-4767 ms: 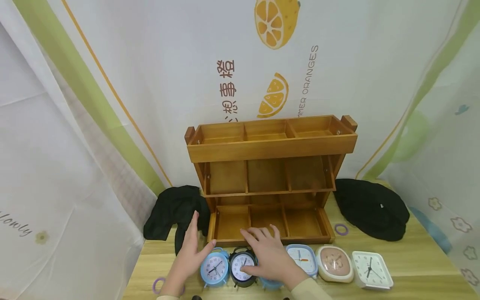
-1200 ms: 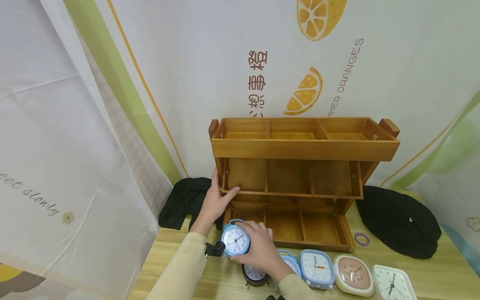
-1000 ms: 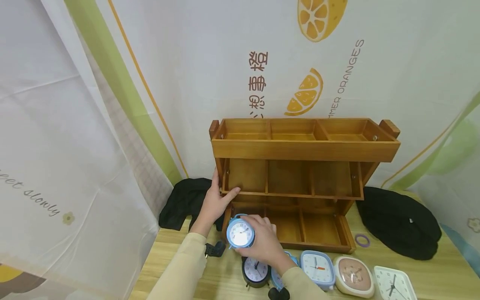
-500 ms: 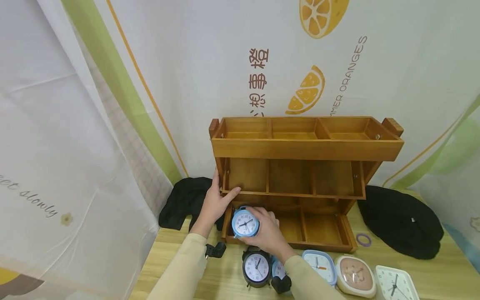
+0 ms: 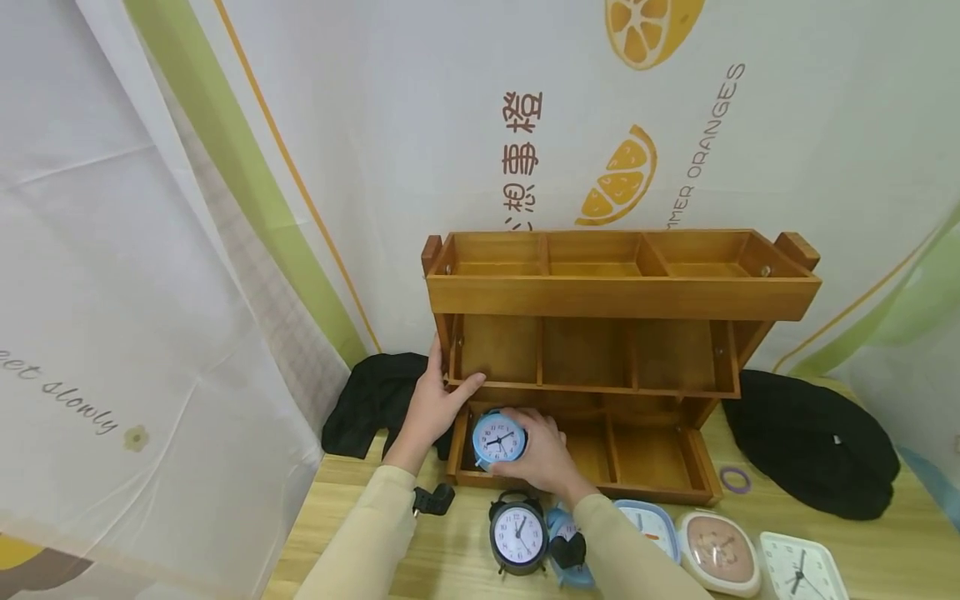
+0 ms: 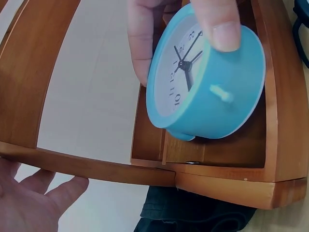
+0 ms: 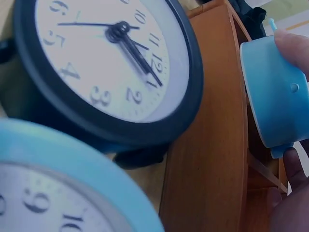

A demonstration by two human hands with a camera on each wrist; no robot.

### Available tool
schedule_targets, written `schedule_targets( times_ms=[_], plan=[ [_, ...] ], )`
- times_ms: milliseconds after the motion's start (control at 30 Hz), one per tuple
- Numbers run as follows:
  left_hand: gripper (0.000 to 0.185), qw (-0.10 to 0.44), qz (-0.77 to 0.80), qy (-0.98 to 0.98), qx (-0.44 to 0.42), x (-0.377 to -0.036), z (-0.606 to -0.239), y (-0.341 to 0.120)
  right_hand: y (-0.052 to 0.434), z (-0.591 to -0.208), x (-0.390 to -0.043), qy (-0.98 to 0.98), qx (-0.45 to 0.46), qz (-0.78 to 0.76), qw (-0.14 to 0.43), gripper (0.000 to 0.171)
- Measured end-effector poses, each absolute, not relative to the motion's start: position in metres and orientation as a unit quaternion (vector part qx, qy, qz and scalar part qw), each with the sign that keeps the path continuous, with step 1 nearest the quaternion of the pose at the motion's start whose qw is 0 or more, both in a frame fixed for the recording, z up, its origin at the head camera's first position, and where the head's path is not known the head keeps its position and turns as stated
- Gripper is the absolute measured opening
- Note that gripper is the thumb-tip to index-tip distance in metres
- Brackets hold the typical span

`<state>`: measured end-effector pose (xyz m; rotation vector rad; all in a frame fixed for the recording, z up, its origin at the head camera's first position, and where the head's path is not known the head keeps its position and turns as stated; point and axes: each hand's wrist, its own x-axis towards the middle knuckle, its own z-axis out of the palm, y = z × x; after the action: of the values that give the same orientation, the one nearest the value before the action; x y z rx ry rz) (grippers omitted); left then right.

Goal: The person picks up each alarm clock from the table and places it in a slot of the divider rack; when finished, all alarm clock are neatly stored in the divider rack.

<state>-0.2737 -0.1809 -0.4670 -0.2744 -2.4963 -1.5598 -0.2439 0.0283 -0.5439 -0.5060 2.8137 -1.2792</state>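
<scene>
In the head view my right hand (image 5: 546, 454) grips a light blue round alarm clock (image 5: 499, 440) by its rim, thumb below and fingers above. The clock is tilted face-up within the lower left compartment of a tiered wooden organizer (image 5: 622, 298). The left wrist view shows the blue clock (image 6: 227, 92) still partly above the compartment walls. My left hand (image 5: 431, 408) rests against the organizer's left side, fingers straight along it and thumb spread across the front. Just in front stand a black alarm clock (image 5: 519, 533) and a second blue one (image 5: 573, 575), partly covered by my right arm.
To the right along the table lie a pale blue square clock (image 5: 654, 527), a cream clock with a brown face (image 5: 717, 552) and a white square clock (image 5: 802, 567). Black cloths (image 5: 813, 446) flank the organizer. A purple ring (image 5: 736, 480) lies at its right.
My right hand has picked the blue clock up from the row and carried it back into the lower left compartment. My left hand has moved onto the organizer's side and stayed there.
</scene>
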Motion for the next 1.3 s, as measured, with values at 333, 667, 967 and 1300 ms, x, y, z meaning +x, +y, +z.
schedule_targets(
  times_ms=[333, 667, 967, 1300],
  plan=[
    [0.103, 0.094, -0.521, -0.844, -0.089, -0.273, -0.466, -0.180, 0.029, -0.546, -0.249, 0.908, -0.169, -0.383, 0.012, 0.089],
    [0.103, 0.089, -0.524, -0.843, -0.086, -0.270, -0.468, -0.179, 0.028, -0.553, -0.249, 0.920, -0.178, -0.347, 0.027, 0.090],
    [0.103, 0.092, -0.520, -0.845, -0.088, -0.271, -0.465, -0.179, 0.029, -0.551, -0.254, 0.929, -0.172, -0.326, 0.040, 0.090],
    [0.105, 0.086, -0.524, -0.844, -0.078, -0.269, -0.466, -0.179, 0.027, -0.545, -0.255, 0.937, -0.170, -0.301, 0.054, 0.080]
  ],
)
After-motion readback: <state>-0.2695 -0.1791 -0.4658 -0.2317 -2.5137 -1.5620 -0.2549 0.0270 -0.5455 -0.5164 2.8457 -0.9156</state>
